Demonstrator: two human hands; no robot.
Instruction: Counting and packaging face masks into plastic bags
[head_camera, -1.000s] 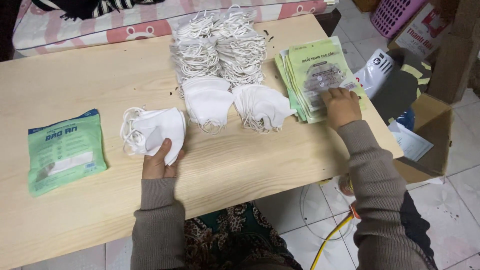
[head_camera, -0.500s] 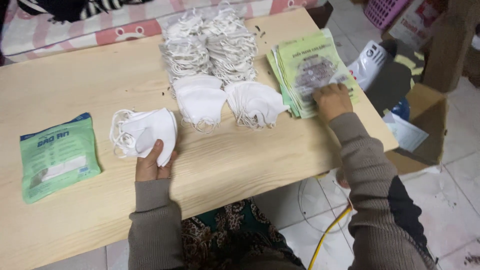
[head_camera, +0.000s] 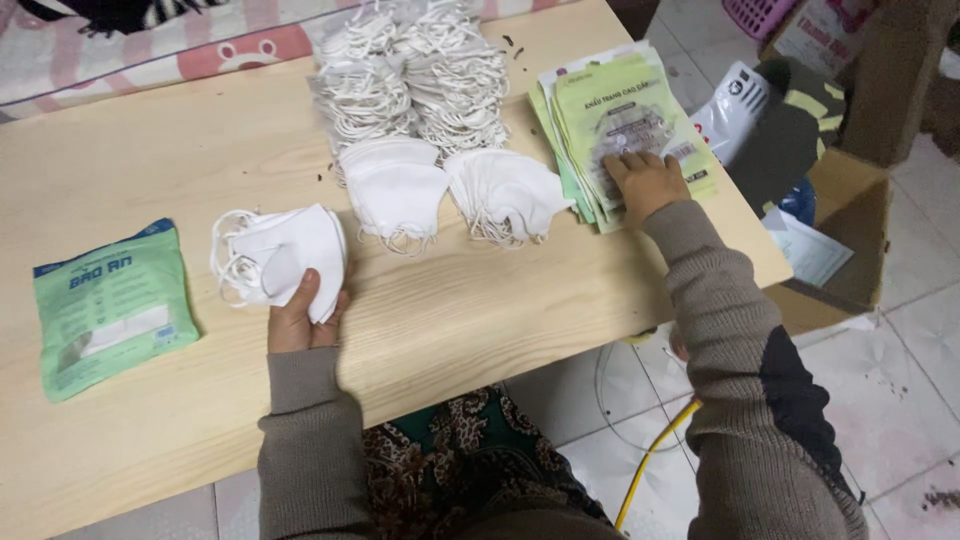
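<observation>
Table (head_camera: 480, 320): pale wood, under both hands.
Pouch stack (head_camera: 620, 120): green, beneath right hand (head_camera: 645, 185); fingers flat, gripping nothing. Slide only the top pouch.
Mask bundle (head_camera: 280, 255): white, pinched closed by left hand (head_camera: 300, 315). Keep loops gathered.

Hidden or cut off, as I logged it: fingertips of my left hand (head_camera: 300, 318), tucked under the small mask stack (head_camera: 280, 257). Mask heap (head_camera: 410, 75) beyond that hand, cropped by the top edge. Pouch pile (head_camera: 620, 120) under my right hand (head_camera: 645, 185), lower sheets covered. Cardboard box (head_camera: 840, 240) right of it, contents obscured.
</observation>
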